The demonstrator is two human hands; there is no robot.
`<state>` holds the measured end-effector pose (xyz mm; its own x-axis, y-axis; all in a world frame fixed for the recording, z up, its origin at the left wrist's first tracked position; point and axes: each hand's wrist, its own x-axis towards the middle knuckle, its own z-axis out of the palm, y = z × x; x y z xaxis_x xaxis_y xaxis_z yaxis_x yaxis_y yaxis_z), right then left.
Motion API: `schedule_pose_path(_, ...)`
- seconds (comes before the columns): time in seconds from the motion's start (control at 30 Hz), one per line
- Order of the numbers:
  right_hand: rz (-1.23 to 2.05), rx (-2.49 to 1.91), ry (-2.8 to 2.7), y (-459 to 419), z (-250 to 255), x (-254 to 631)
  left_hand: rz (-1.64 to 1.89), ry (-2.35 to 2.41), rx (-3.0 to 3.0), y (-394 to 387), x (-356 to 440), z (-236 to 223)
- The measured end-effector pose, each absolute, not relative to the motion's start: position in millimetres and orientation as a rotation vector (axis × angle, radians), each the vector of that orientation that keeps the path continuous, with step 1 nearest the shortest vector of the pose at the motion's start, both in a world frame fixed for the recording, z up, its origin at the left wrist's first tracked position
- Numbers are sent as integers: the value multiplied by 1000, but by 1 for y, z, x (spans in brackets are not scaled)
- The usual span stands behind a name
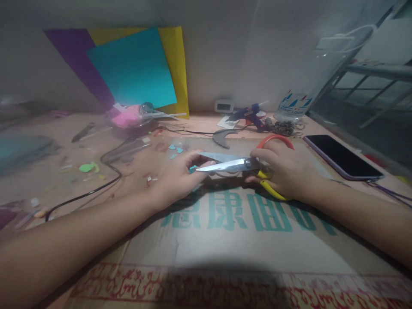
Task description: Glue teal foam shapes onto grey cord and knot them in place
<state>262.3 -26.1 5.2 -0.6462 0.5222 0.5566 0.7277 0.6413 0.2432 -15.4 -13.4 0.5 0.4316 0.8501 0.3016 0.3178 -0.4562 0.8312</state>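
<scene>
My right hand (286, 171) is wrapped round the orange and yellow handles of a pair of scissors (231, 164), whose blades are parted and point left. My left hand (177, 176) is pinched on a small teal scrap of paper (193, 168) held at the blade tips. Both hands rest over a flattened cardboard sheet (225, 240) with teal printed characters and a red patterned border.
A dark phone (341, 155) lies at the right. A blue glue gun (247, 115), a clear bottle (294, 107) and tangled cord sit behind. Teal, yellow and purple paper sheets (135, 68) lean on the wall. A black cable (106, 171) and paper scraps lie at the left.
</scene>
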Motion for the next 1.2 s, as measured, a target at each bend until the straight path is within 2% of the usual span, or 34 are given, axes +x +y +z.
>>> schedule_pose_path(0.5,-600,-1046,-2399,-27,5,263,946,956,1464,-7,-13,1)
schedule_pose_path(1.2,-662,-928,-2427,-25,6,263,784,851,1391,-1,-15,-7)
